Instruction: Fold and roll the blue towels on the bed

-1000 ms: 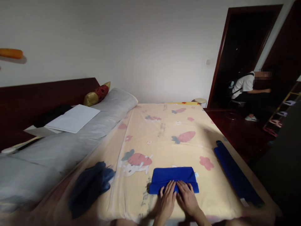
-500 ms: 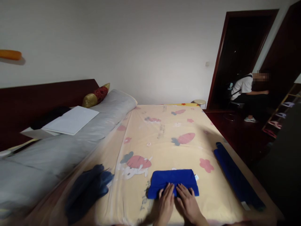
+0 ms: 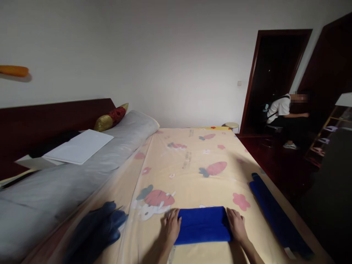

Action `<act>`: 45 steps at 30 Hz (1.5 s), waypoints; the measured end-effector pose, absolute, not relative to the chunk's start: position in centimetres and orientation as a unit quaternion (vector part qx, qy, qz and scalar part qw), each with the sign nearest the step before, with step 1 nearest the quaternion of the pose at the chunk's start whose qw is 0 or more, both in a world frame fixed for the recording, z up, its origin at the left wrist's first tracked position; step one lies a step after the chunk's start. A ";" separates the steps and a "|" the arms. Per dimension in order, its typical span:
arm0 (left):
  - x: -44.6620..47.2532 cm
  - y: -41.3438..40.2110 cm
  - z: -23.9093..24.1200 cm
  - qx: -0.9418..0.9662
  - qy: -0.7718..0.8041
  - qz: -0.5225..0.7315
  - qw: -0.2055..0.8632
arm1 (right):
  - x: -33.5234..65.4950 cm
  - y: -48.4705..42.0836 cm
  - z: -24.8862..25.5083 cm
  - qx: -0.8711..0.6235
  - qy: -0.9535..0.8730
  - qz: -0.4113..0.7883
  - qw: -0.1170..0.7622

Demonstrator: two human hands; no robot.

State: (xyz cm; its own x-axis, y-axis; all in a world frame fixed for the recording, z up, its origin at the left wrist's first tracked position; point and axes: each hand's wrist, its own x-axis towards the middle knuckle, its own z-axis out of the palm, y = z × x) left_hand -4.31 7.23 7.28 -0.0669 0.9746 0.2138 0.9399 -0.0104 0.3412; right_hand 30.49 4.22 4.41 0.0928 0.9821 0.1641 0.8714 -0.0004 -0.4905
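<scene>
A folded blue cloth (image 3: 203,224) lies as a flat rectangle on the patterned bed sheet (image 3: 192,187) in front of me. At its left edge is my left hand (image 3: 172,225), fingers curled at the side and thumb against the cloth. My right hand (image 3: 237,224) grips the opposite edge, its fingertips near the upper right corner. Parts of the fingers on both hands are hidden, so how far they reach beneath the cloth is unclear. The cloth's top is smooth, with slight creases.
Dark blue crumpled fabric (image 3: 96,231) lies to the left. A long blue roll (image 3: 277,212) rests along the bed's right side. Grey bedding (image 3: 118,154) bears a white board (image 3: 79,146) and a red-gold cushion (image 3: 112,116). A person (image 3: 284,110) sits by the doorway, near a stool (image 3: 231,125).
Both hands have moved apart, from pressing on the cloth's near middle to its left and right edges. The camera view has tilted up slightly.
</scene>
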 end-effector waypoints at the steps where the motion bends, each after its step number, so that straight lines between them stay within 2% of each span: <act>1: -4.4 8.0 7.6 0.684 0.700 0.197 0.054 | 30.2 5.1 4.5 -0.697 -0.666 0.115 0.242; 11: -6.2 12.4 7.7 0.680 0.691 0.214 0.118 | 29.8 9.5 5.3 -0.708 -0.660 0.097 0.231; 16: -5.1 11.9 7.7 0.642 0.726 0.234 0.077 | 29.0 8.9 5.8 -0.740 -0.627 0.073 0.230; 19: -2.3 9.9 7.7 0.668 0.701 0.242 0.064 | 26.4 7.5 6.2 -0.709 -0.660 0.072 0.237; 21: 0.1 8.5 7.5 0.751 0.618 0.210 0.097 | 24.1 6.5 6.5 -0.643 -0.723 0.092 0.235; 24: 2.8 6.9 7.5 0.827 0.530 0.104 0.159 | 21.3 5.7 6.7 -0.556 -0.795 0.162 0.183; 27: 2.7 6.7 7.9 0.780 0.601 0.035 0.172 | 21.7 6.0 6.4 -0.577 -0.782 0.194 0.129; 30: -0.6 7.2 8.6 0.722 0.673 0.025 0.159 | 25.5 6.6 6.0 -0.632 -0.746 0.174 0.118; 34: -6.0 7.6 9.2 0.671 0.733 0.078 0.073 | 30.9 6.2 5.7 -0.688 -0.703 0.140 0.112; 38: -7.5 6.7 9.7 0.634 0.733 0.243 -0.053 | 31.8 4.3 5.9 -0.702 -0.693 0.082 0.145; 41: -6.0 4.2 9.3 0.668 0.681 0.299 -0.038 | 29.9 2.1 6.1 -0.664 -0.715 0.005 0.217; 45: -2.7 -0.6 6.7 0.708 0.663 0.243 0.017 | 27.2 -1.3 5.1 -0.614 -0.751 -0.018 0.241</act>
State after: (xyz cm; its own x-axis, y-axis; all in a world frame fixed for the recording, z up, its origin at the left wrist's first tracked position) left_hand -2.71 -0.61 6.74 0.0020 0.9470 0.3212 0.9305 -0.1194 0.3463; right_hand 27.19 -1.28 5.07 -0.1296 0.9142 0.3841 0.9311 0.2454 -0.2699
